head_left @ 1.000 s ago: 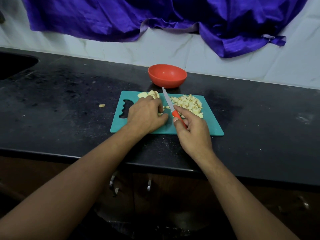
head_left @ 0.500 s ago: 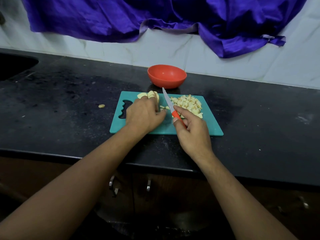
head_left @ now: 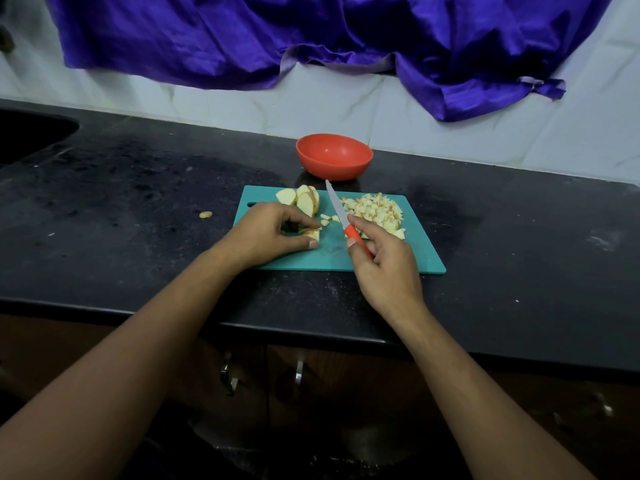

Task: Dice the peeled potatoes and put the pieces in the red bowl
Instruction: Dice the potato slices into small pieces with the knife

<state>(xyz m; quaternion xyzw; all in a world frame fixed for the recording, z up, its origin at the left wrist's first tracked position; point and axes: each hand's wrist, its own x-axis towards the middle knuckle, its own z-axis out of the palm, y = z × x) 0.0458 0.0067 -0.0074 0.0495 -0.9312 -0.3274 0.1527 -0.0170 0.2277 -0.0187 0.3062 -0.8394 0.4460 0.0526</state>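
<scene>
The left hand [head_left: 266, 233] is pulling a pinched potato piece [head_left: 314, 234] nearer, away from the remaining slices [head_left: 304, 202], while the right hand [head_left: 384, 261] is gripping the knife [head_left: 341, 216], readying another cut.

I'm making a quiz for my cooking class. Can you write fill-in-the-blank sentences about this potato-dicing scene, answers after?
1. The left hand pinches a potato piece; the other hand holds the ____.
2. The diced pile lies on the cutting board's ____ side.
3. One stray potato bit lies off the board, on the black ____.
4. The red bowl looks ____.
Missing words: knife; right; counter; empty.
</scene>
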